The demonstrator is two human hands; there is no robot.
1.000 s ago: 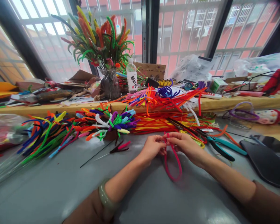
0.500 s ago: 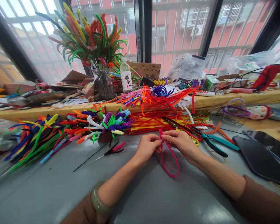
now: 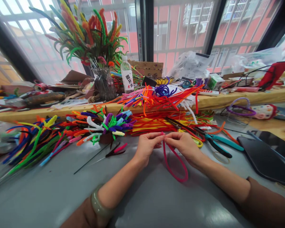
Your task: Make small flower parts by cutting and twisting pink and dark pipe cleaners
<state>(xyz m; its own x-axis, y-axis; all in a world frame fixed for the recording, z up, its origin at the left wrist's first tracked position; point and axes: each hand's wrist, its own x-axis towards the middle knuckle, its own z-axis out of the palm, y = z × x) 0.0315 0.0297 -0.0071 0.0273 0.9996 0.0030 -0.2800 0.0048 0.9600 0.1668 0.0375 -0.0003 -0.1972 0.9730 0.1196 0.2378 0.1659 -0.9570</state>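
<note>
A pink pipe cleaner (image 3: 176, 176) is bent into a loop that hangs down toward the grey table. Both its ends meet between my fingertips. My left hand (image 3: 147, 146) pinches it from the left, fingers closed. From the right, my right hand (image 3: 183, 145) pinches the same spot, thumb and forefinger together. The fingertips of the two hands touch or nearly touch, so the exact join is hidden. Left of my left hand lies a small brown and pink pipe-cleaner piece (image 3: 116, 150) on a thin wire stem.
Bundles of coloured pipe cleaners (image 3: 109, 123) lie across the table's back. Teal-handled pliers (image 3: 218, 144) and a dark phone (image 3: 263, 158) are at the right. On the cluttered ledge behind stand a water bottle (image 3: 126, 76) and a glass vase (image 3: 104, 84) of pipe-cleaner flowers.
The pink loop has swung a little to the right and opened wider. Its upper end, which stuck up above my fingers, is now mostly covered by them.
</note>
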